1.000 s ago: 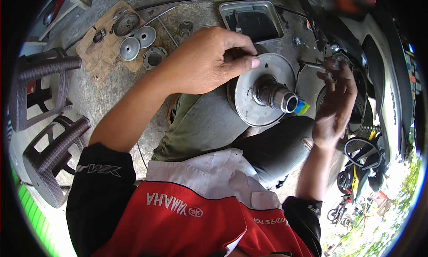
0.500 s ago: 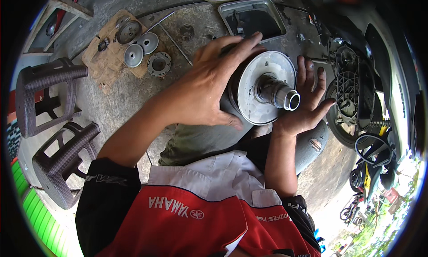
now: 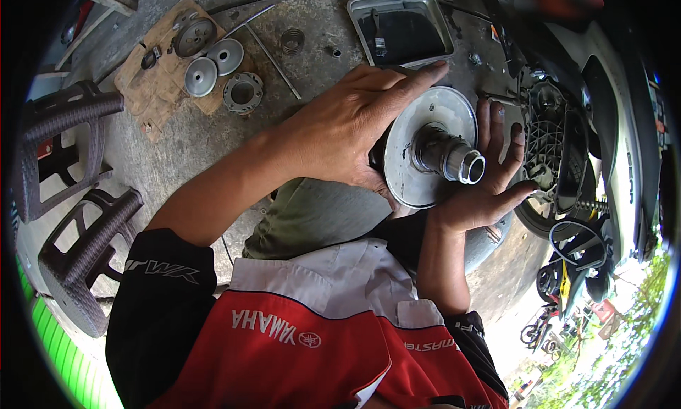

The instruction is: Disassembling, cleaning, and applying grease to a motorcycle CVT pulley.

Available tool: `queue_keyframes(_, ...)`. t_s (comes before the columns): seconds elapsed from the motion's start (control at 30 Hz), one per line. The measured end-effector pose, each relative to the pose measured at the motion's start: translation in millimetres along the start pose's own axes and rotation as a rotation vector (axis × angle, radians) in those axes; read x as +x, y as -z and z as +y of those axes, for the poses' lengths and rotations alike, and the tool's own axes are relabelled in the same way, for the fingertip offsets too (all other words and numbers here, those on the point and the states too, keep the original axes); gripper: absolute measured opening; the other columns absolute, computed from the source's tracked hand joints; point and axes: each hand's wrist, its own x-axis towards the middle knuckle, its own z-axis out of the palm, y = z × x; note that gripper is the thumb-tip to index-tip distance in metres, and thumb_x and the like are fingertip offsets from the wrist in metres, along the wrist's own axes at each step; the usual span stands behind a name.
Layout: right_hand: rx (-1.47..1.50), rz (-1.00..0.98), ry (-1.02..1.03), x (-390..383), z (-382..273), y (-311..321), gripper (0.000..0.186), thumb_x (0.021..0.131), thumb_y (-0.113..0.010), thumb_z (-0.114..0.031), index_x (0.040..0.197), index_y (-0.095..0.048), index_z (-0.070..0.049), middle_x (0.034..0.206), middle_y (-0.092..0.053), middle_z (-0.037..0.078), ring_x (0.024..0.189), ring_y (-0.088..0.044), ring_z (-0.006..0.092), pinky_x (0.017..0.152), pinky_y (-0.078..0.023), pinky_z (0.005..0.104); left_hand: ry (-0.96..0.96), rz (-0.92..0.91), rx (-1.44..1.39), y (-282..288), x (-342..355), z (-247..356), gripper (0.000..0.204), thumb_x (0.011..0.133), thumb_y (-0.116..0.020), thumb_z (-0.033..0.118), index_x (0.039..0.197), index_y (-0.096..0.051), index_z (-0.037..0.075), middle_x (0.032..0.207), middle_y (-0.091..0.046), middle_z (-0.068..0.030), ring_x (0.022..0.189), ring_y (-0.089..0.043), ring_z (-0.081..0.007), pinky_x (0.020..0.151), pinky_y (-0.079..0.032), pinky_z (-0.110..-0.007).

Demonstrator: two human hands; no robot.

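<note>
A grey metal scooter pulley (image 3: 402, 159) sits between my hands above my lap. Its round disc faces up and to the right, and a stepped hollow shaft sticks out of the middle. My left hand (image 3: 360, 122) is wrapped round the disc's left side, index finger over the far edge and thumb at the near edge. On the other side my right hand (image 3: 477, 196) lies against the rim with its palm, fingers stretched out and apart. What lies behind the disc is mostly hidden by the disc and my left hand.
On the floor, cardboard (image 3: 142, 83) bears two metal discs and other round parts. A flanged ring (image 3: 242, 93), a T-handle wrench (image 3: 273, 63) and a coil spring (image 3: 292, 41) lie nearby. A metal tray (image 3: 440, 47) holds a brush (image 3: 379, 36). A scooter (image 3: 557, 146) stands right, plastic chairs (image 3: 85, 246) left.
The pulley has shifted slightly right. My left hand has moved with it, its index finger reaching farther over the top and its thumb closer to the disc. My right hand keeps its spread fingers.
</note>
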Motion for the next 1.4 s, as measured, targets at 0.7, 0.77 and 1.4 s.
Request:
queue_keyframes(0.7,-1.483,-1.325,0.275,78,-106,-61,0.062,0.044,-0.088,-0.011,0.106,-0.078,-0.015,0.132,-0.058,0.010,0.130,-0.044,0.0359,0.109,-0.040,0.0496,0.028,-0.002,0.022,-9,-9,4,0.135,0.057,-0.097,0.040,0.164,-0.023,0.009,0.158,-0.045,-0.0120,0.136,-0.052,-0.0308,0.116,-0.034,-0.049)
queue_keyframes(0.77,-1.476,-1.345,0.260,80,-105,-62,0.063,0.042,-0.088,-0.011,0.105,-0.078,-0.014,0.131,-0.058,0.010,0.130,-0.045,0.0358,0.109,-0.041,0.0496,0.027,-0.002,0.019,-10,-10,3,0.135,0.056,-0.097,0.039,0.164,-0.023,0.009,0.159,-0.044,-0.0116,0.136,-0.051,-0.0306,0.116,-0.034,-0.048)
queue_keyframes(1.4,-1.450,-1.431,0.321,83,-103,-56,0.071,0.039,-0.085,-0.017,0.109,-0.075,-0.010,0.113,-0.066,0.006,0.111,-0.056,0.0337,0.097,-0.047,0.0485,-0.043,0.099,-0.253,29,6,4,0.082,0.078,-0.086,0.038,0.142,-0.053,-0.001,0.121,-0.070,-0.0206,0.115,-0.067,-0.0326,0.092,-0.051,-0.044)
